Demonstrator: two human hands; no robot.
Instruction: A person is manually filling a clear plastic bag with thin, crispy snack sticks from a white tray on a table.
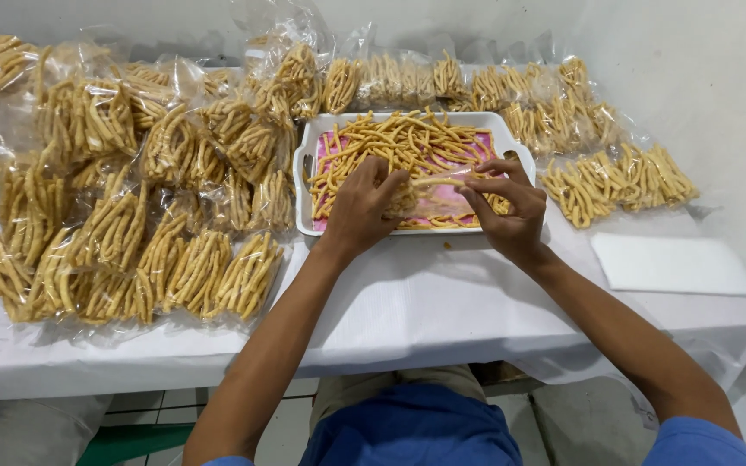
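Observation:
A white tray (304,164) with a pink floor holds a loose heap of yellow snack sticks (399,138). My left hand (360,207) rests over the tray's near side, closed on a bunch of sticks. My right hand (507,203) is just to the right of it, fingers pinching the mouth of a small clear plastic bag (438,183) stretched between the two hands. The bunch in my left hand sits at the bag's opening.
Many filled clear bags of sticks (131,250) are piled at the left and along the back (494,86), with more to the right (615,177). A stack of flat white sheets (671,263) lies at the right. The table has a white cover (407,311).

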